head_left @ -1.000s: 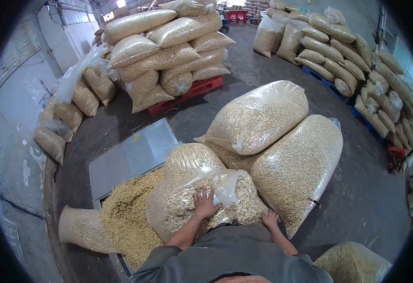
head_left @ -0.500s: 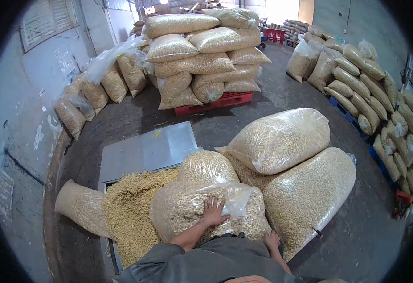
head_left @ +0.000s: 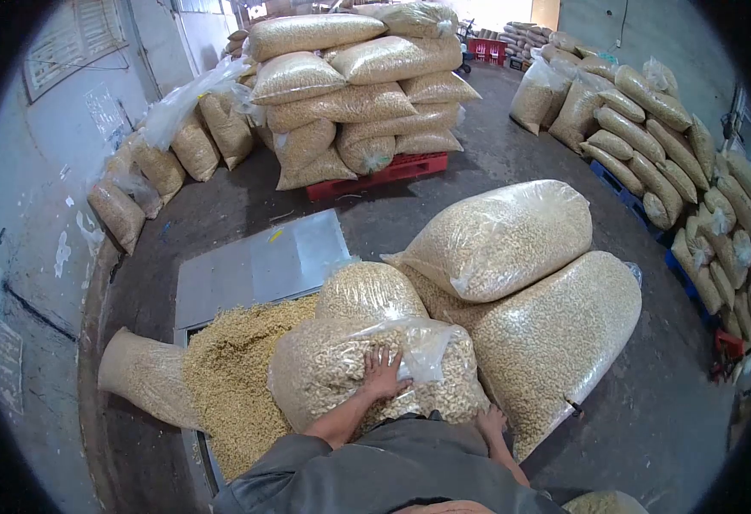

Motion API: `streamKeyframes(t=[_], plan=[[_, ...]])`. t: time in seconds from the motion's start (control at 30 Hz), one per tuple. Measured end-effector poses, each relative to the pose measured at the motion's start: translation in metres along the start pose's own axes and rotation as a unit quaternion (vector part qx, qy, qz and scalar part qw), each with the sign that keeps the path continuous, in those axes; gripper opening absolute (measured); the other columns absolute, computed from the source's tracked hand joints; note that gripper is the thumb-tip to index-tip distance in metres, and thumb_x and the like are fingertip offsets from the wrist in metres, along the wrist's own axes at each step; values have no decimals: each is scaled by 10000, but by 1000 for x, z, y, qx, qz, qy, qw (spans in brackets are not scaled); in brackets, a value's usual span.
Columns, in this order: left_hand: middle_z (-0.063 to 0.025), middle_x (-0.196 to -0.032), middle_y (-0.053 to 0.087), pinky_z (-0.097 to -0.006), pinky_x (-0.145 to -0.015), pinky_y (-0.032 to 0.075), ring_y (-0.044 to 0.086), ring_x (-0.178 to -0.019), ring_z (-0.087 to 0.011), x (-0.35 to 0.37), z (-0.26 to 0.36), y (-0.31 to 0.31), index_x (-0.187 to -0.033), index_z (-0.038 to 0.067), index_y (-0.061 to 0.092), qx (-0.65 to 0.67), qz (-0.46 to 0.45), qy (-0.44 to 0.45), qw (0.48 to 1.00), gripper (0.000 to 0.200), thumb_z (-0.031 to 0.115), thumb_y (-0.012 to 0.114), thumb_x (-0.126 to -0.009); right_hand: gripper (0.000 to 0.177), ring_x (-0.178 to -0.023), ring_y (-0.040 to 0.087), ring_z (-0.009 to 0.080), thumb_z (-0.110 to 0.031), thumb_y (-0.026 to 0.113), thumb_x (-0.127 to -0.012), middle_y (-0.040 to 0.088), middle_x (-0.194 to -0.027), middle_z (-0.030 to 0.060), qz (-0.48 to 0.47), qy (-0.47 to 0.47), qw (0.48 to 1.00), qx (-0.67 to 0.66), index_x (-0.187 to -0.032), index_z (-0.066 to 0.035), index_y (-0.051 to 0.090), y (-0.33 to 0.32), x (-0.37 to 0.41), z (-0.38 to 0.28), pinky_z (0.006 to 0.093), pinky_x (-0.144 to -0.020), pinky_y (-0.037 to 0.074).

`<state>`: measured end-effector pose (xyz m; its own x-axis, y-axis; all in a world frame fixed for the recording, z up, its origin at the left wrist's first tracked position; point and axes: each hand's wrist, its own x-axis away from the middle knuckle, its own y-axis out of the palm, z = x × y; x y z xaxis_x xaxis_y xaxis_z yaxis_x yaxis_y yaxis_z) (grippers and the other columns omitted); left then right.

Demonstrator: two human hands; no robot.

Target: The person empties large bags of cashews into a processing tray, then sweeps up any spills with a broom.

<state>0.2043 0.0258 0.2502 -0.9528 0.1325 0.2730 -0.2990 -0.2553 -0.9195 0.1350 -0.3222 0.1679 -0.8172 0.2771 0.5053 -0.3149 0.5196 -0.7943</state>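
A clear plastic bag [head_left: 320, 373] full of pale, nut-like pieces lies on its side right in front of my body. My left hand [head_left: 383, 373] is pressed flat on top of it, fingers spread, beside a loose fold of plastic. At the bag's right end, my right hand [head_left: 490, 421] has its fingers curled over the lower corner. To the left, a heap of loose yellowish pieces [head_left: 247, 368] fills a floor opening next to a grey metal cover [head_left: 260, 257]. Another upright bag [head_left: 371, 291] touches the far side of the one under my hands.
Two big filled bags, one [head_left: 504, 240] leaning on another [head_left: 564, 351], stand to the right. A partly slack bag [head_left: 148, 377] lies left of the heap. Ahead, stacked bags rest on a red pallet [head_left: 375, 174]; more line both walls, with blue pallets [head_left: 624, 199] at right.
The view has shifted slightly, so the scene sits a little higher and further left. Both hands stay on the same bag. A rounded pale shape now shows more at the bottom right.
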Motion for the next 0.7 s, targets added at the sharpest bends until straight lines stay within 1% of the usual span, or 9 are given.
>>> streamKeyframes(t=[0.13, 0.2, 0.3, 0.33, 0.4, 0.47, 0.57, 0.63, 0.7], plan=[[-234, -1526, 126, -570, -1117, -39, 6, -1405, -457, 1, -1, 4, -1493, 135, 188, 5, -6, -3, 1000, 893, 622, 524, -824, 676, -1272, 337, 444, -407, 510, -872, 408, -1348, 294, -8, 21, 1000, 2, -1365, 36, 377, -7, 6, -7, 499, -1081, 218], [-247, -1523, 108, -586, -1111, -33, -8, -1404, -465, 0, -1, 1, -1488, 138, 204, 0, 7, 5, 1000, 904, 645, 523, -811, 676, -1277, 324, 474, -449, 505, -878, 396, -1367, 289, 17, 13, 1000, -16, -1359, 16, 406, -5, 9, -9, 539, -1081, 225], [-252, -1521, 129, -580, -1108, -55, -21, -1407, -462, -2, 5, -5, -1489, 137, 200, -6, -15, 10, 1000, 901, 645, 517, -816, 674, -1287, 308, 458, -419, 504, -876, 373, -1384, 278, -9, 10, 1000, -17, -1378, 11, 372, -6, 6, -5, 501, -1079, 246], [-255, -1519, 141, -579, -1107, -60, -22, -1408, -461, -1, 5, -4, -1489, 136, 200, -12, -17, -4, 1000, 901, 646, 515, -817, 674, -1287, 308, 458, -419, 504, -876, 373, -1384, 278, 1, 32, 999, -33, -1378, 11, 372, -3, 3, -2, 501, -1079, 246], [-268, -1510, 160, -580, -1103, -66, -11, -1407, -464, 0, 4, 0, -1489, 130, 201, -9, -17, 28, 999, 904, 645, 516, -816, 675, -1299, 288, 462, -431, 500, -877, 349, -1405, 266, -15, 2, 1000, -6, -1389, -12, 366, 2, -3, 4, 519, -1075, 267], [-257, -1520, 143, -578, -1106, -74, 30, -1405, -468, -1, 4, 2, -1478, 104, 225, -11, -7, 10, 1000, 892, 641, 499, -820, 681, -1307, 277, 459, -450, 494, -882, 337, -1415, 260, -19, 31, 999, -10, -1399, -28, 358, 1, -3, 3, 545, -1065, 283], [-260, -1525, 106, -585, -1102, -73, -1, -1405, -467, -4, 3, 3, -1480, 97, 215, -15, -15, 16, 1000, 906, 638, 507, -814, 704, -1307, 270, 469, -468, 498, -882, 330, -1416, 265, -25, 34, 999, -11, -1390, -1, 356, 0, -1, -1, 562, -1055, 286], [-262, -1530, 66, -587, -1100, -68, -33, -1404, -466, -6, 1, 7, -1484, 93, 200, -11, -18, 12, 1000, 926, 631, 523, -803, 715, -1302, 264, 483, -489, 507, -877, 332, -1408, 280, 5, 20, 999, -36, -1353, 32, 391, 1, 2, -1, 564, -1049, 289], [-262, -1527, 81, -584, -1100, -70, -44, -1406, -458, -4, 2, 5, -1490, 100, 180, -19, -22, 16, 999, 939, 651, 507, -805, 706, -1305, 276, 465, -497, 499, -879, 347, -1403, 265, -1, 36, 999, -35, -1371, -4, 382, -1, 5, -4, 547, -1063, 280]])
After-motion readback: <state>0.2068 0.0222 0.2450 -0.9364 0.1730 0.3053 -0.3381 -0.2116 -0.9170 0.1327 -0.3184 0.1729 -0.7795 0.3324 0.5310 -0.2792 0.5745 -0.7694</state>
